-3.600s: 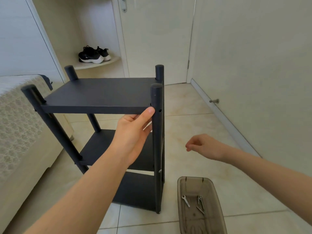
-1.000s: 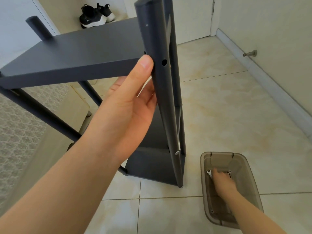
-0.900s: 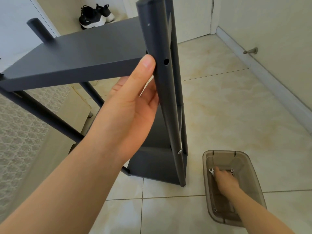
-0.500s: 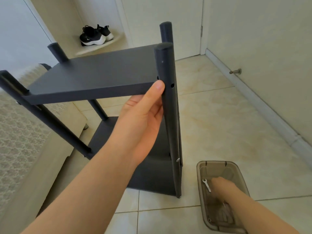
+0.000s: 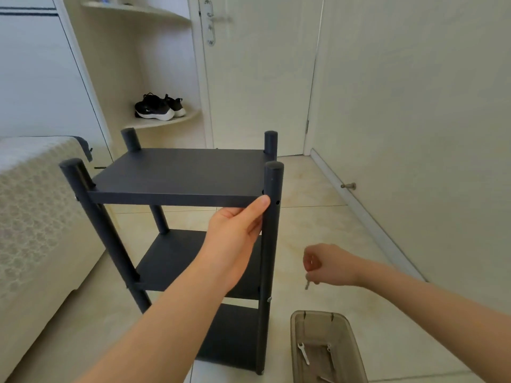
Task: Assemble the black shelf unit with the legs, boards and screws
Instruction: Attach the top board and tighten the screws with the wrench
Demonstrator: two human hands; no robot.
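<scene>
The black shelf unit (image 5: 177,175) stands upright on the tile floor with three boards between four round legs. My left hand (image 5: 237,239) grips the top board at its front right corner, thumb on the board's front edge beside the front right leg (image 5: 272,244). An open screw hole shows on that leg near the thumb. My right hand (image 5: 326,265) hovers to the right of the leg, above the floor, its curled fingers pinching a small metal screw (image 5: 307,283) that hangs below them.
A brown translucent tray (image 5: 356,352) on the floor at the lower right holds a small wrench (image 5: 303,353) and other small metal parts. A bed (image 5: 33,217) stands close on the left. A wall and a doorstop (image 5: 347,186) are on the right, a door behind.
My right hand has risen out of the tray with a screw and now hangs beside the front right leg. The view has tilted up. My left hand keeps its grip on the top board.
</scene>
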